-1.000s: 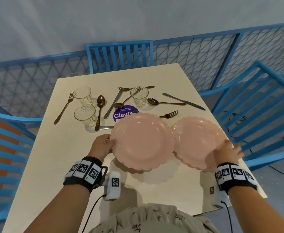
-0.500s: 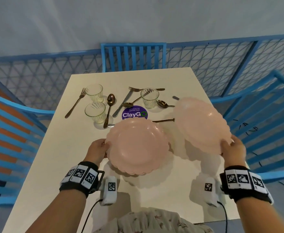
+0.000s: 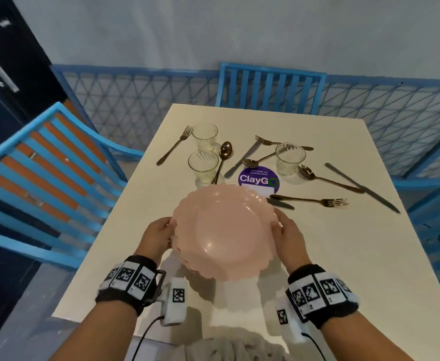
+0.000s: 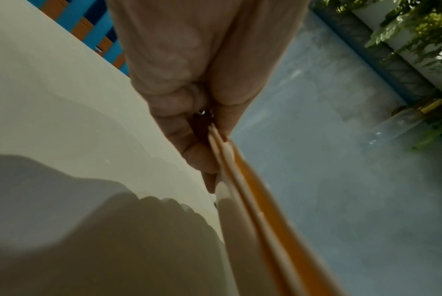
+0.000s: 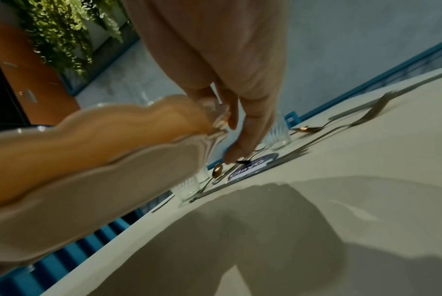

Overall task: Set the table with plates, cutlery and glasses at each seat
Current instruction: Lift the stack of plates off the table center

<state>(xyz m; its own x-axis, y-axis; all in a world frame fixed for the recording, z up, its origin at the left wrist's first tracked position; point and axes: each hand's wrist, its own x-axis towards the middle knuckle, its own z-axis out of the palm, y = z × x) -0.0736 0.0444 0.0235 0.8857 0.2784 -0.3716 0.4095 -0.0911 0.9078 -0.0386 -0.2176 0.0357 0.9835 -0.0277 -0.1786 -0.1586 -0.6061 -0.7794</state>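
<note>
Stacked pink scalloped plates (image 3: pixel 224 230) at frame centre, held above the table (image 3: pixel 343 256); left hand (image 3: pixel 159 234) pinches the rim, right hand (image 3: pixel 287 237) grips opposite.

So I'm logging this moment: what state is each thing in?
Pink plates: stacked, held above the table.
Left hand: pinches the stack's left rim.
Right hand: holds the right rim.
Three glasses: upright, empty.
Cutlery: lying scattered, unsorted.
Table: no seat set yet.

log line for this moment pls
left hand: grips pink plates | right hand: holds opposite rim | plates: stacked, above table | cutlery, glasses: unsorted
</note>
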